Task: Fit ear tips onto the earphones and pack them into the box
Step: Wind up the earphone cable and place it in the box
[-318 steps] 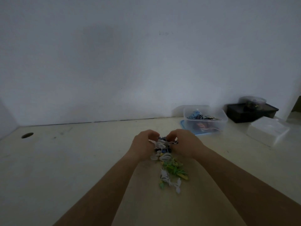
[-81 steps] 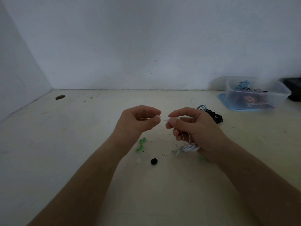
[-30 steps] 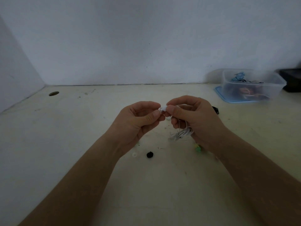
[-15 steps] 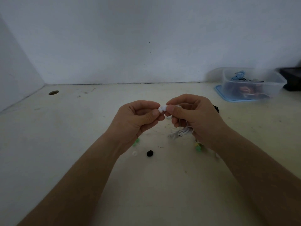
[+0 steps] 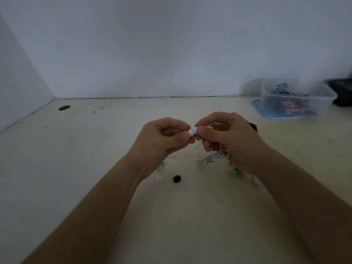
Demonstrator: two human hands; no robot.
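while both forearms reach out over the pale table (image 5: pixel 95 178), the left hand (image 5: pixel 163 139) and the right hand (image 5: pixel 230 138) meet just above it, near the middle of the view. the left hand pinches a small white ear tip (image 5: pixel 190 132) between thumb and forefinger, with its other fingers curled in toward the palm. the right hand pinches the bud end of a white earphone (image 5: pixel 207 127) between thumb and forefinger, and the ear tip sits right against that end; the fingertips hide the joint, so it cannot be told whether the tip is seated. the white cable (image 5: pixel 214 158) drops from the right hand's curled lower fingers and hangs as a loose bundle under the palm, close to the table. beside the left wrist lie green ear tips (image 5: pixel 161 165), and nearer the person a loose white tip (image 5: pixel 159 178) and a black ear tip (image 5: pixel 177 178) lie just beside each other. another green piece (image 5: pixel 233 172) lies beside the right wrist. a black cable (image 5: pixel 253 127) shows behind the right hand. far to the right, by the wall, the clear plastic box (image 5: pixel 332 95) stands on a blue lid (image 5: pixel 260 109), well apart from the hands, with blue and reddish coiled earphones inside. a dark object (image 5: pixel 342 92) sits just beside it at the frame's edge, and a round hole (image 5: pixel 64 107) marks the table at far left.
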